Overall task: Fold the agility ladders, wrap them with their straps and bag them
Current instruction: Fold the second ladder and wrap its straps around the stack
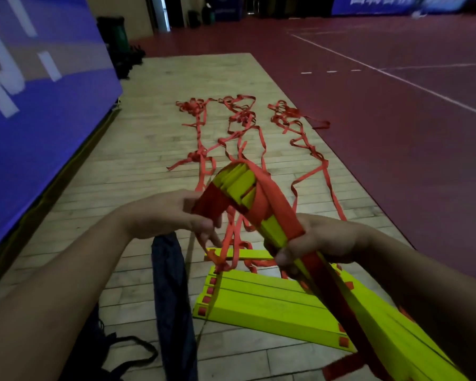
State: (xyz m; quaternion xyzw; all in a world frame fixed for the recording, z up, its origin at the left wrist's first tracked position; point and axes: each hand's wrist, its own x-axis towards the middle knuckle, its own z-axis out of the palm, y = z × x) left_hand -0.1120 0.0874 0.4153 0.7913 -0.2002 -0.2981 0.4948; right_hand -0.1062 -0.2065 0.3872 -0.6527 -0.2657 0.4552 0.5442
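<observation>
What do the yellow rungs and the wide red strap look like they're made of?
The yellow rungs: probably rigid plastic, matte; flat, straight slats with crisp edges. The wide red strap: apparently woven fabric webbing, dull finish; it bends softly around the bundle.

— What do we log for the floor?
— We enter pale wooden boards [162, 149], bordered on the right by dark red court surface [396, 138] with white lines.
— And lying on the boards?
— We count three tangled runs of red straps [199, 133]. There is a flat row of yellow-green rungs [259, 301], side by side, with a dark blue bag [173, 284] just left of them. A black corded bag [102, 353] lies nearest us.
</observation>
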